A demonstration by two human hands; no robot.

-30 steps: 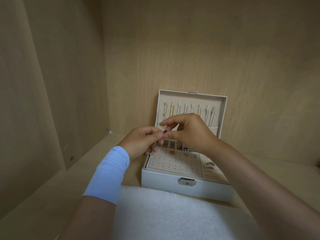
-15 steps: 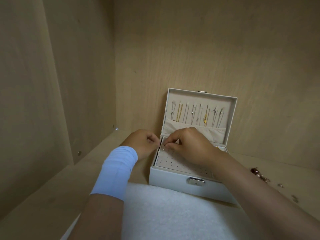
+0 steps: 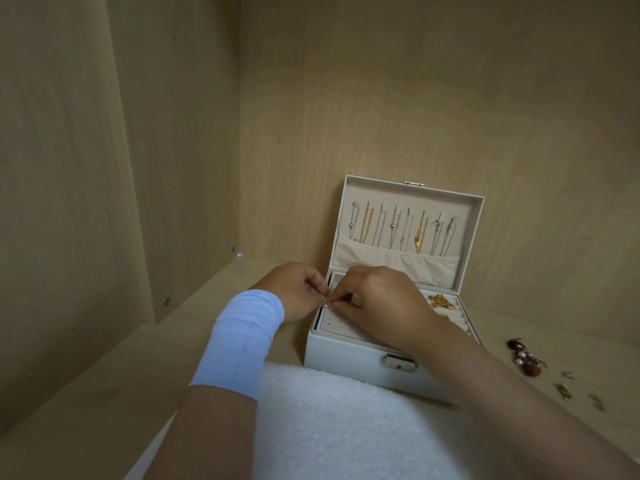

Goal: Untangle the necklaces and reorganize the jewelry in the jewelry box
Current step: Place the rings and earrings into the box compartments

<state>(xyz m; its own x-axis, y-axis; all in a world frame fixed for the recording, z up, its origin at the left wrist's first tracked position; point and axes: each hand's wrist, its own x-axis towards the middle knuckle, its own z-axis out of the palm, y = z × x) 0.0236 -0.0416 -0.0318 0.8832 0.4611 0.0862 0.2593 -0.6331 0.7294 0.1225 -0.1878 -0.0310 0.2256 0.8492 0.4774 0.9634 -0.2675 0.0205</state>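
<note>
pinching with thumb and first finger, the left hand [image 3: 298, 292] and the right hand [image 3: 377, 303] meet tip to tip over the back left corner of the jewelry box [image 3: 346, 351]. between the fingertips they hold a small piece [image 3: 328, 303], thin and silvery with a pale dot at its lower end; it is too small to tell what kind of jewelry it is. the other fingers of both hands are curled in. a light blue band [image 3: 239, 341] wraps the left forearm just behind the wrist.

under the hands is the dotted panel [image 3: 341, 327] of the box's tray, and the small piece hangs just above its back left edge. to the right of the right hand, a gold piece [image 3: 441, 301] lies in a compartment of the tray. the lid [image 3: 408, 192] stands upright, and inside it a row of necklaces [image 3: 401, 230] hangs straight, side by side, with the lower ends going into a cloth pocket [image 3: 394, 261]. a metal latch [image 3: 398, 362] sits on the front wall.

the box stands on a wooden shelf [image 3: 104, 393], near the back wall. a white fluffy cloth [image 3: 346, 427] lies in front of it. on the shelf to the right of the box lies a loose cluster of beads [image 3: 523, 356], dark red and pearl, with some small pieces [image 3: 564, 391] near it.
</note>
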